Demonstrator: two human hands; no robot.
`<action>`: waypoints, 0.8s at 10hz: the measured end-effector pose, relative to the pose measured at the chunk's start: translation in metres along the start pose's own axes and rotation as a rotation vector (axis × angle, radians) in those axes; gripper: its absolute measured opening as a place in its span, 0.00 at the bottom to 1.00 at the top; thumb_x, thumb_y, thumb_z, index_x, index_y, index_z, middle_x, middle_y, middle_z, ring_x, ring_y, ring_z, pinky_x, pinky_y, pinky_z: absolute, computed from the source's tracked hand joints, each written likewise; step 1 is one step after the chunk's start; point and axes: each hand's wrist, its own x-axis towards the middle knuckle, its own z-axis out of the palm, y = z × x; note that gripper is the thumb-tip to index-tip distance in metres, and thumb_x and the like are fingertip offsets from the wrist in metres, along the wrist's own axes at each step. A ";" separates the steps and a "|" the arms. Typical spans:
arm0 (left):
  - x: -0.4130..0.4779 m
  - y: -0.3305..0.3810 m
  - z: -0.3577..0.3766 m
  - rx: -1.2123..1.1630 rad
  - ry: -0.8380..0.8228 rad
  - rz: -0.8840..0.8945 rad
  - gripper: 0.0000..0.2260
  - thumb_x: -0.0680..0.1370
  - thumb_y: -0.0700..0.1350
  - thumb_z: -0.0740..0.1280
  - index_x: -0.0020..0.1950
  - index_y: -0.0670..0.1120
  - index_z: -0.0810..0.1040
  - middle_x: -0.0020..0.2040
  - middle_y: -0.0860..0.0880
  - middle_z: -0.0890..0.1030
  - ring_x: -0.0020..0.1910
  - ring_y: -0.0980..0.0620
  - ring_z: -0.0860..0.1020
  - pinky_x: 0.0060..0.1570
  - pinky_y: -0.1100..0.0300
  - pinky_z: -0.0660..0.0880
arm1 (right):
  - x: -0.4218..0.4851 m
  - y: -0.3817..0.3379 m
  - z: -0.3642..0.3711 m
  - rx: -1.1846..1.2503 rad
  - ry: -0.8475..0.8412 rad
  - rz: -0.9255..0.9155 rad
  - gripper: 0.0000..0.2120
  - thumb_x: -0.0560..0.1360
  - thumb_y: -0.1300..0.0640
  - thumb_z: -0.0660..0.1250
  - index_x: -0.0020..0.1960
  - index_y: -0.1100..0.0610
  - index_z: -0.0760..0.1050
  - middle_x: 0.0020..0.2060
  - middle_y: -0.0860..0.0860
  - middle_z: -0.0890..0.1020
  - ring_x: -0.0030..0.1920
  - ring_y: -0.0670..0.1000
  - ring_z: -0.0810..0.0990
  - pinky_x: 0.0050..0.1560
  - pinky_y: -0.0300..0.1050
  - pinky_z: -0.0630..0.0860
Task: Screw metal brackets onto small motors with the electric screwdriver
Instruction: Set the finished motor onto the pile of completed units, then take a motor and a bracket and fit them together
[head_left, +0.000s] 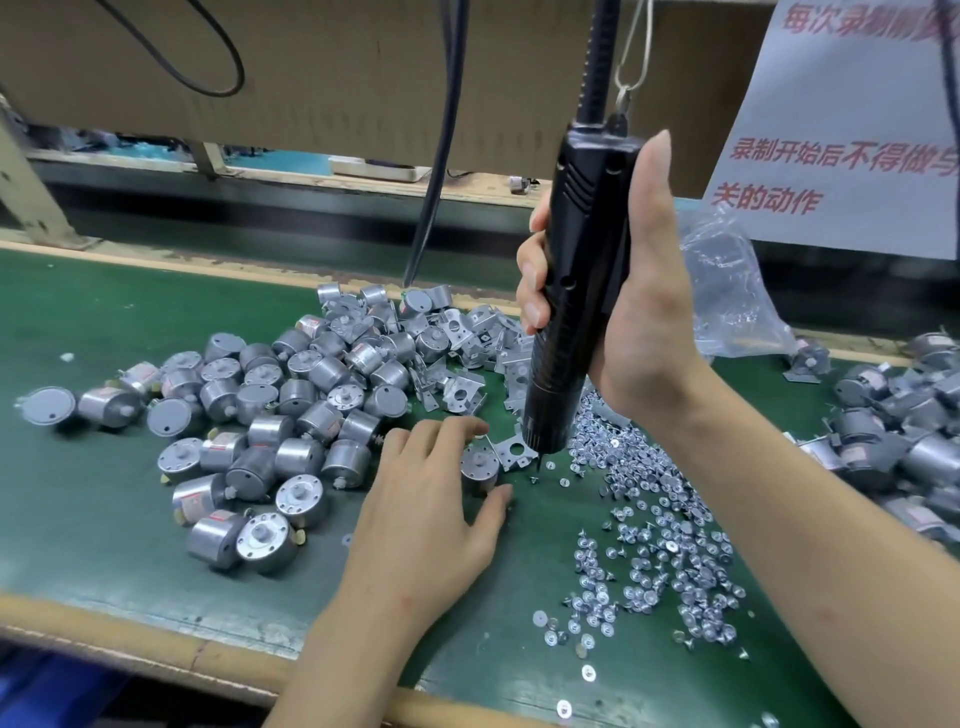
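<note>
Silver motors (291, 410) are gleaming on the green bench mat (130, 322) (the electric screwdriver (576, 291) showing black); red characters are marking the white sign (857, 124).

1 electric screwdriver (576, 291), 2 hands (left hand (426, 504), right hand (644, 322)), 1 clear bag (727, 291), 1 printed sign (852, 130). Approx 50 motors (291, 395) in left pile, 2nd heap (883, 447) at right uncountable. Brackets (462, 389) approx a dozen+, screws (649, 530) in the hundreds.

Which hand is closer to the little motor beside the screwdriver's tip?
Left. The left hand pinches the motor between thumb and fingers; the right hand is above and to its right, gripping the electric screwdriver.
</note>
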 end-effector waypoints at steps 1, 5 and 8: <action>0.000 0.000 0.002 0.024 -0.034 0.029 0.20 0.75 0.55 0.69 0.66 0.57 0.70 0.56 0.59 0.73 0.57 0.54 0.68 0.55 0.64 0.66 | 0.000 0.001 -0.001 0.002 -0.003 0.004 0.30 0.81 0.36 0.44 0.43 0.57 0.75 0.32 0.53 0.76 0.28 0.51 0.73 0.32 0.44 0.72; 0.000 0.000 0.007 0.056 -0.056 0.059 0.16 0.78 0.53 0.65 0.66 0.59 0.72 0.51 0.56 0.71 0.52 0.53 0.65 0.54 0.60 0.69 | -0.001 0.002 0.002 0.015 -0.010 0.014 0.30 0.81 0.36 0.45 0.43 0.57 0.75 0.31 0.52 0.76 0.27 0.51 0.73 0.31 0.43 0.72; 0.001 0.000 0.008 0.067 -0.081 0.072 0.18 0.79 0.52 0.64 0.69 0.53 0.73 0.60 0.56 0.74 0.57 0.52 0.66 0.59 0.61 0.67 | -0.002 0.002 0.003 0.024 -0.017 0.021 0.31 0.81 0.36 0.44 0.43 0.58 0.74 0.31 0.52 0.75 0.27 0.51 0.73 0.31 0.43 0.72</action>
